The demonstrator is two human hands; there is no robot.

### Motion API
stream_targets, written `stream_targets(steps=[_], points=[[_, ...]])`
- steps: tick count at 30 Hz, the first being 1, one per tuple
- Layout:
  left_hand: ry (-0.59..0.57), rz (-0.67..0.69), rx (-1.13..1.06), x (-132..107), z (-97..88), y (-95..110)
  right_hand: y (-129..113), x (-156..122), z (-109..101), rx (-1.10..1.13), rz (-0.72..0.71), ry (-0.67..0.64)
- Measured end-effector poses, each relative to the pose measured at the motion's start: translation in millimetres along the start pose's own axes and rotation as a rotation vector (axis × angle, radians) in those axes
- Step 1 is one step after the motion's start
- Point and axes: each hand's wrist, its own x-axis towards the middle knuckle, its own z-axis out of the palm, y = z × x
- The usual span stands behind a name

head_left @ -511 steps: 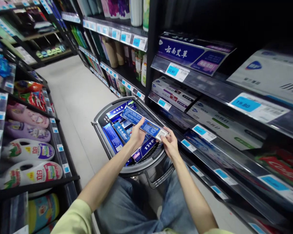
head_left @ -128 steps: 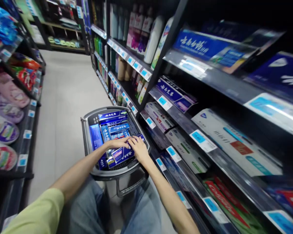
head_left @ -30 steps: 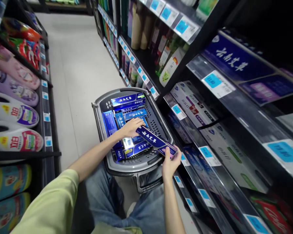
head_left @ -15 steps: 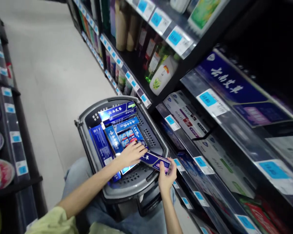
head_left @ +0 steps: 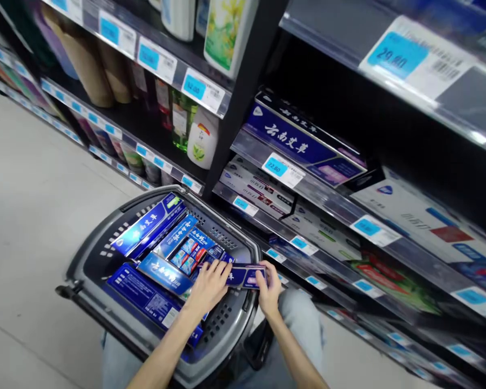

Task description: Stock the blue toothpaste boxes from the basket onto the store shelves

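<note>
My right hand point(head_left: 269, 289) pinches the right end of a dark blue-purple toothpaste box point(head_left: 237, 276), thumb on its front. My left hand point(head_left: 210, 284) curls its fingers over the box's left part, hiding that end. The box lies across the near right side of a grey shopping basket point(head_left: 221, 324). Inside the basket are several blue boxes: one with a green patch point(head_left: 146, 224) along the far left wall, a darker one with printed text point(head_left: 143, 294) along the near left, and lighter blue boxes point(head_left: 166, 273) around small red-and-blue packs point(head_left: 188, 255).
On the right, store shelves hold long toothpaste boxes, among them a blue-purple one point(head_left: 291, 138) and white ones point(head_left: 429, 216). Farther left stand bottles, including a white pump-style bottle point(head_left: 203, 138). Price tags line the shelf edges. The basket's dark handle point(head_left: 101, 319) lies along its left side.
The view has swung right and closer to the shelves, so the basket appears lower and farther left. Both hands stay on the same toothpaste box, which now looks more level.
</note>
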Motion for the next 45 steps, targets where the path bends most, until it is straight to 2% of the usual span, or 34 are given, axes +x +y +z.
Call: stream_targets(steps=[5,8,10,13,15,17,19,22,25,28,30,33,36,38,41,43,45], points=[[-0.015,-0.031,-0.045,-2.1,-0.8,0.6,-16.1,-0.7,9.4,0.033,0.210,-0.032],[-0.008,-0.056,-0.059,-2.7,-1.9,-1.2,-27.2,2.3,17.3,-0.025,0.150,0.013],[0.031,-0.085,-0.053,-4.6,-2.7,-3.7,-39.7,9.3,22.0,-0.084,0.088,-0.021],[0.139,-0.186,-0.026,-10.3,-4.2,-8.8,-66.3,27.5,30.9,-0.093,-0.022,-0.233],[0.201,-0.271,-0.026,-15.6,-5.4,-12.4,-83.4,40.4,40.1,-0.018,-0.127,-0.510],[0.239,-0.320,-0.069,-20.8,-6.6,-15.8,-93.8,49.8,51.1,0.085,-0.170,-0.793],[0.276,-0.316,-0.118,-24.7,-7.9,-19.1,-95.2,54.1,60.5,0.126,-0.153,-0.924],[0.374,-0.243,-0.183,-27.4,-10.6,-24.4,-84.9,55.4,65.4,-0.002,-0.197,-0.903],[0.477,-0.083,-0.314,-28.2,-14.5,-29.7,-71.6,59.0,62.8,-0.233,-0.356,-0.959],[0.543,0.087,-0.522,-29.1,-17.3,-32.4,-62.7,68.4,64.2,-0.516,-0.508,-0.970],[0.551,0.127,-0.702,-28.6,-17.6,-32.2,-60.1,76.7,68.1,-0.608,-0.580,-0.928],[0.596,-0.019,-0.936,-21.6,-19.7,-32.9,-61.5,90.4,71.8,-0.577,-0.696,-0.871],[0.606,-0.168,-0.992,-2.1,-31.4,-41.0,-68.1,102.4,69.4,-0.462,-0.661,-0.767],[0.593,-0.180,-1.099,16.3,-43.7,-51.5,-74.0,107.9,67.5,-0.383,-0.588,-0.674],[0.590,-0.153,-1.402,43.1,-56.1,-69.5,-80.4,112.6,67.9,-0.367,-0.547,-0.506],[0.588,-0.142,-1.534,55.3,-54.7,-78.1,-80.5,114.6,69.2,-0.424,-0.556,-0.436],[0.578,-0.161,-1.609,62.0,-47.5,-81.5,-76.9,115.4,68.8,-0.498,-0.568,-0.433]])
